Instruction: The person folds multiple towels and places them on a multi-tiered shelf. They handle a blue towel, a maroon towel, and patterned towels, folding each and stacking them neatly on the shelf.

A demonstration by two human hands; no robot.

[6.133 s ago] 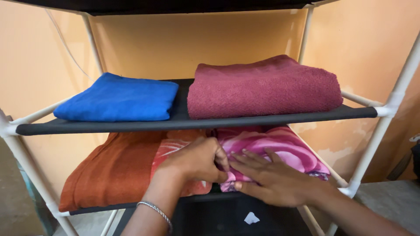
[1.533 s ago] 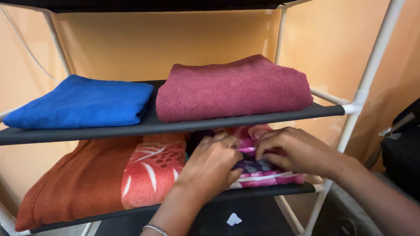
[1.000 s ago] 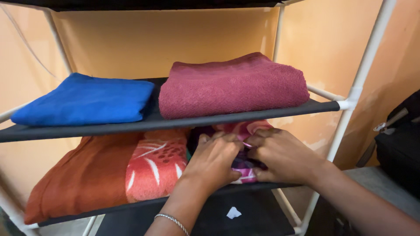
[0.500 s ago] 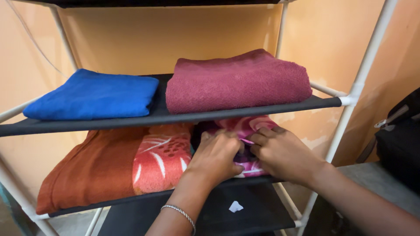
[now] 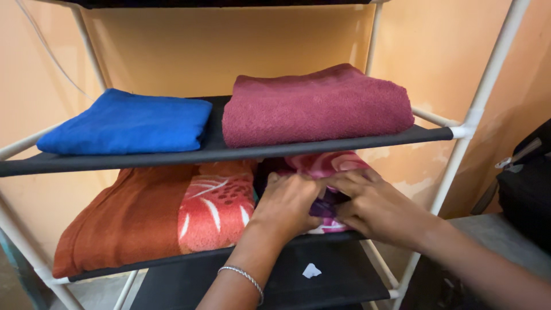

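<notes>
A folded pink and purple patterned cloth (image 5: pixel 336 165) lies on the right of the lower shelf (image 5: pixel 189 261). My left hand (image 5: pixel 287 204), a bracelet on its wrist, grips the cloth's front edge. Beside it, my right hand (image 5: pixel 373 204) also holds the cloth from the right, with the fingers of both hands touching. Much of the cloth is hidden behind my hands. An orange cloth with a red leaf-print panel (image 5: pixel 155 215) rests on the same shelf to the left.
The upper shelf (image 5: pixel 229 154) carries a folded blue towel (image 5: pixel 129 121) and a folded maroon towel (image 5: pixel 315 106). White frame poles (image 5: pixel 482 92) stand at the corners. A black bottom shelf (image 5: pixel 338 275) holds a white scrap (image 5: pixel 311 270). A dark bag (image 5: pixel 528 183) sits at right.
Both hands have moved from the cloth's front edge further in and closed on it, pushing it back on the lower shelf. The view has shifted slightly.
</notes>
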